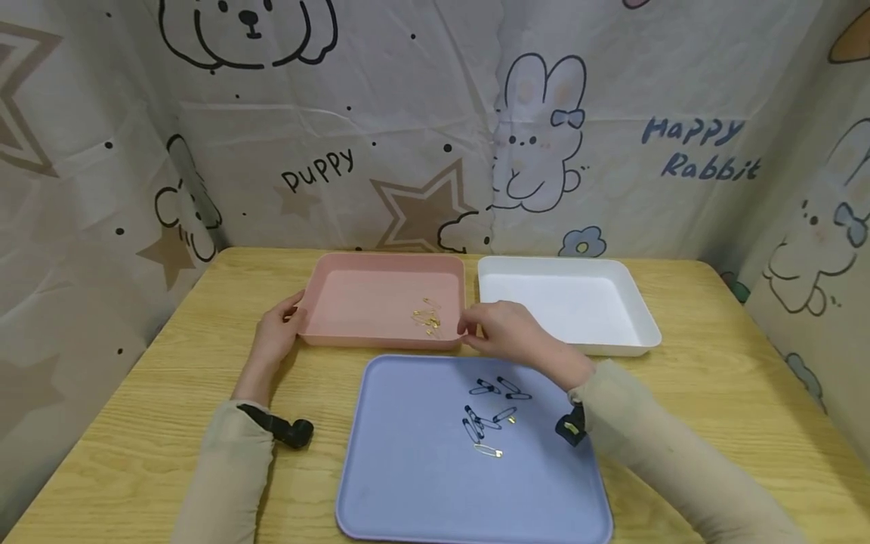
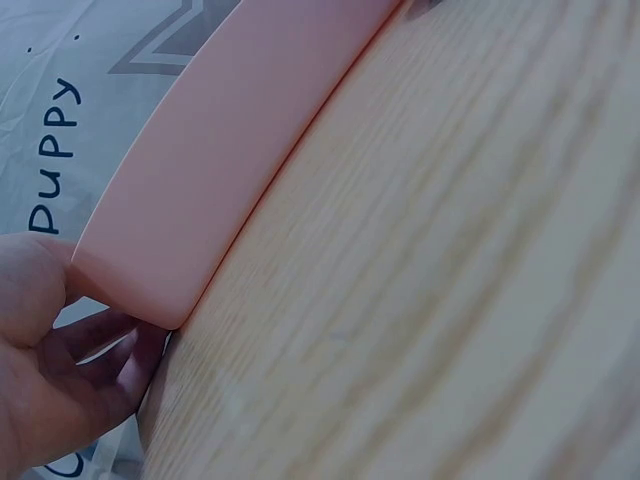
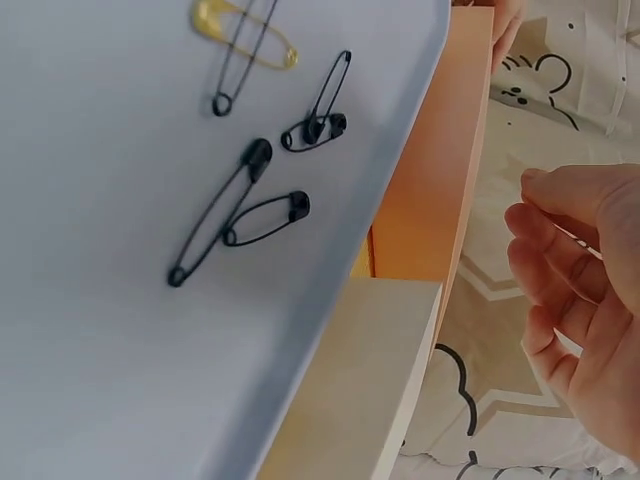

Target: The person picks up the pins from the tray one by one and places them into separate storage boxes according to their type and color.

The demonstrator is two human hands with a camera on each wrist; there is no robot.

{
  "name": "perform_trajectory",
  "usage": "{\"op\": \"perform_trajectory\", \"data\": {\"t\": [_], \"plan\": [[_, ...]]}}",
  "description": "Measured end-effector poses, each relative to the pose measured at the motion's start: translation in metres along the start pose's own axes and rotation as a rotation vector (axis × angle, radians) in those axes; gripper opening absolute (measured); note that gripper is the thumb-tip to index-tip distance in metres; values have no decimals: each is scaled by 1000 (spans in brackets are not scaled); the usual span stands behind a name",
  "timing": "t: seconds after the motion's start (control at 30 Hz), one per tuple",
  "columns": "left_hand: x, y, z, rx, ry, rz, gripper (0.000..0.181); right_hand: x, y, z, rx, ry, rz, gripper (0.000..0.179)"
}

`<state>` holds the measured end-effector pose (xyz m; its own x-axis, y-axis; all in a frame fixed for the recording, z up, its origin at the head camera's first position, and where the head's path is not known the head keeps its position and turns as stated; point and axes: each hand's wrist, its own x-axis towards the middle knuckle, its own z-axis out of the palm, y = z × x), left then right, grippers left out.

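Observation:
My left hand (image 1: 275, 332) grips the left side of the pink tray (image 1: 360, 298), thumb at the rim and fingers against the outer corner in the left wrist view. Several gold safety pins (image 1: 428, 320) lie in a small pile inside that tray, toward its right. Above its front right corner is my right hand (image 1: 503, 330), fingers loosely bent with nothing visible between them. Nearer to me, the blue tray (image 1: 408, 468) bears several black safety pins (image 1: 478, 425) and a gold safety pin (image 1: 488, 451). Another gold safety pin (image 3: 213, 20) lies crossed by a black one.
A white tray (image 1: 557, 291) stands right of the pink one, partly behind my right hand and forearm. All three trays are on a wooden table (image 1: 170, 355). A printed cloth (image 1: 408, 113) hangs around the back and sides.

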<state>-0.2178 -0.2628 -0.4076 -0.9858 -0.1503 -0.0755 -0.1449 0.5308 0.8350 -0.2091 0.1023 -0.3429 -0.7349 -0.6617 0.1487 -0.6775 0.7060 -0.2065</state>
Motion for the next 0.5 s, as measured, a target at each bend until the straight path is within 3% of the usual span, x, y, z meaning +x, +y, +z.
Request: {"op": "perform_trajectory", "data": {"t": [0.5], "plan": [[0,0,1,2,12,11,47,-44,3,3,49,-87,-29,3]]}}
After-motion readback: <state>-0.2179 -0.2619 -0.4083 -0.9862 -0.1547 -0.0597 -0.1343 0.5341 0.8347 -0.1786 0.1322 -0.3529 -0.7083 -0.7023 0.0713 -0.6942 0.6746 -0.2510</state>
